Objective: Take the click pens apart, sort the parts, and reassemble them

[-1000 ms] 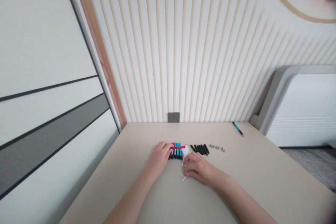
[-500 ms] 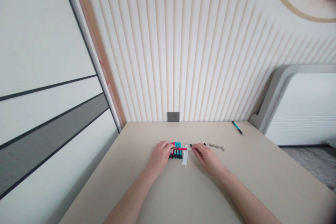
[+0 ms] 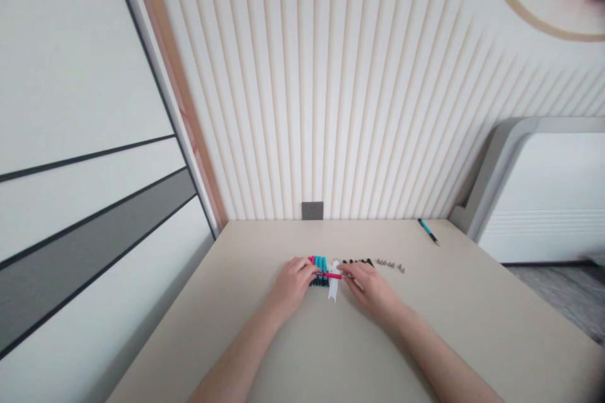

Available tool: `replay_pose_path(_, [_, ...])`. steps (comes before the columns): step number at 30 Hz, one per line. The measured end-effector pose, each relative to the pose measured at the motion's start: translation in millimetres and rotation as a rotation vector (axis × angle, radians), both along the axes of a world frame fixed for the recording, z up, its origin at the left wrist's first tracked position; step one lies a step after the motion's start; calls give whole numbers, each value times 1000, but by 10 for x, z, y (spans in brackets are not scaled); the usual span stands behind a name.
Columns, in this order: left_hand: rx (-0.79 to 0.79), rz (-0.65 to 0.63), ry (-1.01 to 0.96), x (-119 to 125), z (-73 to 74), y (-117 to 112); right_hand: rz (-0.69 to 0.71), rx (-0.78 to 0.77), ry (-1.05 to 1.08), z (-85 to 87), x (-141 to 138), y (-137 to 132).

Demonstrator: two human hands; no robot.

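A red pen barrel (image 3: 333, 276) lies level between my hands, above a row of pen barrels and a white strip. My left hand (image 3: 293, 280) is closed around its dark left end. At the barrel's right end, my right hand (image 3: 366, 280) pinches a thin white pen refill (image 3: 343, 276), of which only a short length shows. Red and turquoise pen barrels (image 3: 321, 263) with black ends lie side by side next to my left fingers. The white notched strip (image 3: 333, 291) rests beneath the held barrel. Black pen parts (image 3: 363, 262) lie behind my right hand, partly hidden by it.
Several small grey cone-shaped tips (image 3: 390, 264) are lined up right of the black parts. A turquoise and black pen (image 3: 428, 232) lies near the table's back right corner. A dark wall socket (image 3: 312, 210) sits just above the back edge of the table (image 3: 302, 346).
My hands have come closer together and slightly nearer to me. Less of the white refill shows between the red barrel and my right fingers. More of the black parts behind my right hand is visible.
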State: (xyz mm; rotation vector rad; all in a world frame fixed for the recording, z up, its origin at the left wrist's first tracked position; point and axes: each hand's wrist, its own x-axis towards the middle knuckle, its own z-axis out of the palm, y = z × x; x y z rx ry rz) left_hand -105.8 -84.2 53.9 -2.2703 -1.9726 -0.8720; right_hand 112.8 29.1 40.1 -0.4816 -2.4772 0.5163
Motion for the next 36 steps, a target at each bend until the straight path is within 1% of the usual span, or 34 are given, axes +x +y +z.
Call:
replay_pose_path(2, [1, 4, -2, -3, 0, 3, -29, 15, 23, 15, 3, -16])
replay_pose_path(5, [17, 61, -34, -34, 10, 3, -124, 37, 40, 51, 31, 1])
replay_pose_path(7, [35, 105, -70, -59, 20, 0, -189, 26, 34, 62, 55, 36])
replay_pose_path(9, [46, 123, -97, -76, 28, -4, -218, 0, 5, 54, 72, 72])
replay_pose_path(13, [34, 105, -105, -77, 32, -8, -178, -23, -38, 7, 60, 98])
replay_pose_path(17, [26, 62, -88, -61, 20, -6, -99, -18, 1, -8, 22, 75])
replay_pose_path(22, [36, -48, -95, -26, 0, -14, -57, -24, 74, 25, 15, 46])
replay_pose_path(25, [41, -98, -123, -7, 0, -22, -60, -51, 121, 53, 23, 30])
replay_pose_path(27, [60, -90, -160, -7, 1, -21, -77, -67, 146, 58, 22, 19])
replay_pose_path(30, [91, -42, -198, -24, -5, -9, -92, -82, 170, 39, 9, 8])
replay_pose_path(36, [65, 22, -176, -52, -13, 6, -91, -138, 191, 1, -9, 13])
